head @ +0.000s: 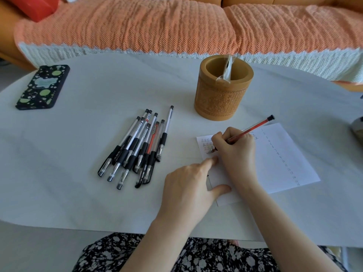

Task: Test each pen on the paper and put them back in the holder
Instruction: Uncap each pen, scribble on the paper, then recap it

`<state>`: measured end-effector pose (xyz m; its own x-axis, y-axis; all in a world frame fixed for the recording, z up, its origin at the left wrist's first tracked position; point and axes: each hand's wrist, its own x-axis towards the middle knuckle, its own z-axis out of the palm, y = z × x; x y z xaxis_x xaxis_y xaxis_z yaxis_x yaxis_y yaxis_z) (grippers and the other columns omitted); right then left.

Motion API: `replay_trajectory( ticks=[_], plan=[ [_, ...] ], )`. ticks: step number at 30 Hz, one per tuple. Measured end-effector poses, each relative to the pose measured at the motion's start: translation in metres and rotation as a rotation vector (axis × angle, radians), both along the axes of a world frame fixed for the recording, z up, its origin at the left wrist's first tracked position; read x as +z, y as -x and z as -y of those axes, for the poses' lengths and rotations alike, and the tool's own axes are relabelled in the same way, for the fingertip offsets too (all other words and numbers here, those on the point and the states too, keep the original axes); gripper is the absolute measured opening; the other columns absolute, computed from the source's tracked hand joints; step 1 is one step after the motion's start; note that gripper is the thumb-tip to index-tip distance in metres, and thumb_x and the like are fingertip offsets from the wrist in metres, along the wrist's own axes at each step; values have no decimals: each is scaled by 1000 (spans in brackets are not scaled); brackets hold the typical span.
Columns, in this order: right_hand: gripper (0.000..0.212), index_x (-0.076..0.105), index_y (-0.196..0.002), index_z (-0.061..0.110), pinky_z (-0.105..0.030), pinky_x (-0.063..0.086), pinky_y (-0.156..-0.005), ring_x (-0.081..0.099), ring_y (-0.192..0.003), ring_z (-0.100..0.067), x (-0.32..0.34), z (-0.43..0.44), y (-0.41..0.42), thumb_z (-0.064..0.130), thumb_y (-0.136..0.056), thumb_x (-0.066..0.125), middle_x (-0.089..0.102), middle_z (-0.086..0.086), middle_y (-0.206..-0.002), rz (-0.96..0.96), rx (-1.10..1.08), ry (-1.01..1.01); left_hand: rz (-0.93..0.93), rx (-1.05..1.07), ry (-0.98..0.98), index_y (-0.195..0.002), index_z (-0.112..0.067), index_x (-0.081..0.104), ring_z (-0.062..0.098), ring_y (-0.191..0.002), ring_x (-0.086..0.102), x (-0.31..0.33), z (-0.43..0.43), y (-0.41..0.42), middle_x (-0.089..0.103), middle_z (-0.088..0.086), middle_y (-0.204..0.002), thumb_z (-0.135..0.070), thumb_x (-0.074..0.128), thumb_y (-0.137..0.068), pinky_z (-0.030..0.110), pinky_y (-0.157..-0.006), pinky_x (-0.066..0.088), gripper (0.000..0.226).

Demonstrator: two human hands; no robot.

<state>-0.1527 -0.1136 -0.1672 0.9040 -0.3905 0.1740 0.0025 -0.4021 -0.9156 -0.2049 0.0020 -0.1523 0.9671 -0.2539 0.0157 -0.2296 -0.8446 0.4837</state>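
1. Pen pile (135,146): lies loose on the bench (98,193), 9 o'clock from the paper (284,160). A wrist brush could scatter it.
2. Left hand (188,185): fingers (209,161) spread, pressing the paper flat. Lifting them may let the sheet skid.
3. Right hand (235,148): fingers pinch the red pen (253,128), tip on the paper. Heavy pressure could tear it.
4. Holder (223,89): 12 o'clock from the paper. The wrapped item (227,69) inside may obstruct returned pens.

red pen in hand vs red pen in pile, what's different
The red-barrelled pen in the right hand is tilted, tip on the white paper; the red pen in the pile lies flat on the white table. The first is gripped alone; the second sits among black-gripped pens. Both have black end plugs.
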Motion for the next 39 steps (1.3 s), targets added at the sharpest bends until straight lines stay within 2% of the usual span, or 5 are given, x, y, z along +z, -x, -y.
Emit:
replay_trajectory(
  ticks=[3,8,13,20,39],
  plan=[
    [36,35,-56,-5,-19,21,-44,24,-49,-10,1,-1,0,8,-79,59,28,-4,-48,4,-13,-9,1,0,2,-132,-45,38,11,-98,59,0,0,0,65,-11,-102,-68,53,-76,26,-68,37,62],
    [38,32,-51,8,-19,21,-44,23,-46,-10,1,-1,0,6,-79,58,24,5,-41,7,-7,3,3,2,1,-132,-45,39,12,-97,60,1,1,0,65,-10,-100,-68,54,-76,26,-67,36,63],
    [37,35,-55,-3,-21,22,-46,25,-51,-11,1,0,0,9,-80,59,29,-6,-50,7,-9,-15,8,-2,-5,-132,-45,37,11,-98,59,0,0,0,65,-11,-101,-68,53,-76,26,-67,35,63],
    [43,31,-49,14,-18,23,-44,25,-43,-9,0,-1,-1,8,-80,60,27,7,-36,7,13,-10,10,-1,-8,-131,-45,38,12,-98,60,0,0,0,65,-10,-101,-68,53,-76,28,-68,38,61],
    [43,30,-49,15,-16,24,-42,27,-42,-9,1,-1,0,7,-79,59,27,8,-35,20,35,8,23,9,11,-127,-44,41,13,-92,60,1,1,1,65,-8,-92,-68,55,-75,29,-64,37,59]
  ],
)
